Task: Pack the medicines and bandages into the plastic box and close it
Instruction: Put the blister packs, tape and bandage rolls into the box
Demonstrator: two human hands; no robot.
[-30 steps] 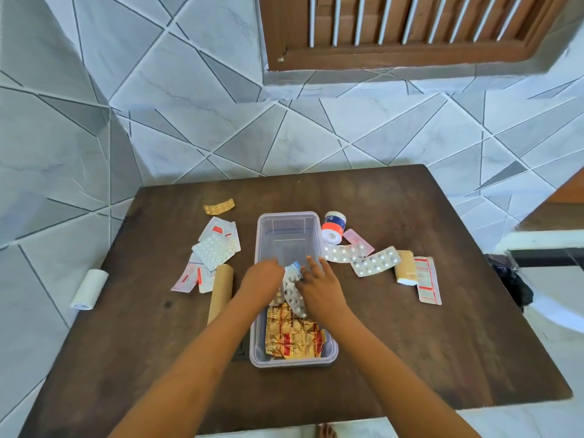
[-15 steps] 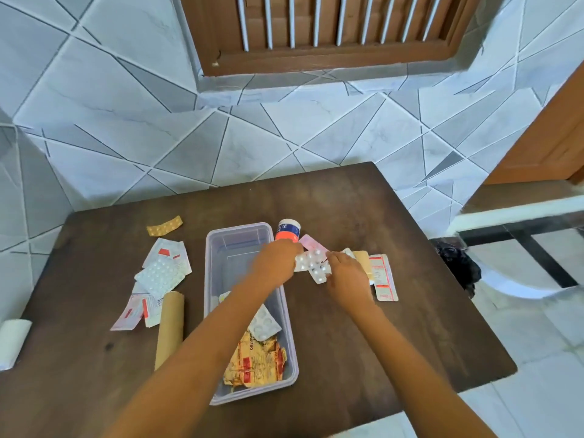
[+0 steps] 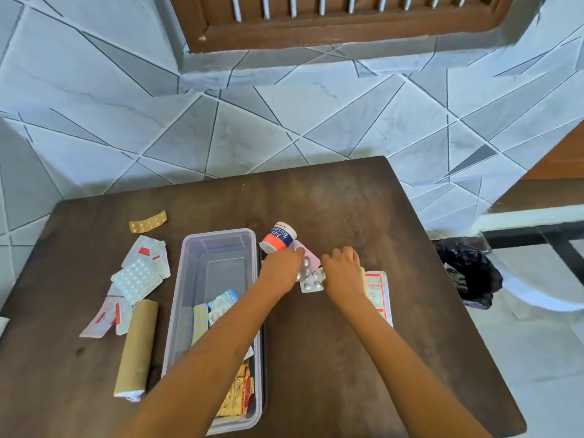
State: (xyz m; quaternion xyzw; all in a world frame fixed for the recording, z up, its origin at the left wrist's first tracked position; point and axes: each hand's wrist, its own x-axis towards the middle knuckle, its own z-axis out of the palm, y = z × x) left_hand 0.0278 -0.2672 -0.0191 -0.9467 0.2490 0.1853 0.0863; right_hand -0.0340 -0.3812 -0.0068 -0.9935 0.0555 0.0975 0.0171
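Note:
The clear plastic box (image 3: 218, 245) stands open on the dark table, holding blister packs (image 3: 202, 320) and an orange foil pack (image 3: 237, 396). Right of the box, my left hand (image 3: 281, 268) and my right hand (image 3: 343, 273) both grip silver blister strips (image 3: 311, 279) lying over a pink strip (image 3: 308, 254). A roll of adhesive tape (image 3: 278, 237) lies on its side just beyond my left hand. Under my right hand sits a red-and-white pack (image 3: 377, 289).
Left of the box lie white blister packs (image 3: 139, 276), a gold strip (image 3: 147, 222) and a brown bandage roll (image 3: 137, 343). A black bag (image 3: 467, 270) sits on the floor beyond the table's right edge. The tiled wall stands behind.
Both hands left the box and moved right to the strips beside it. The view swung right, so the box now appears further left.

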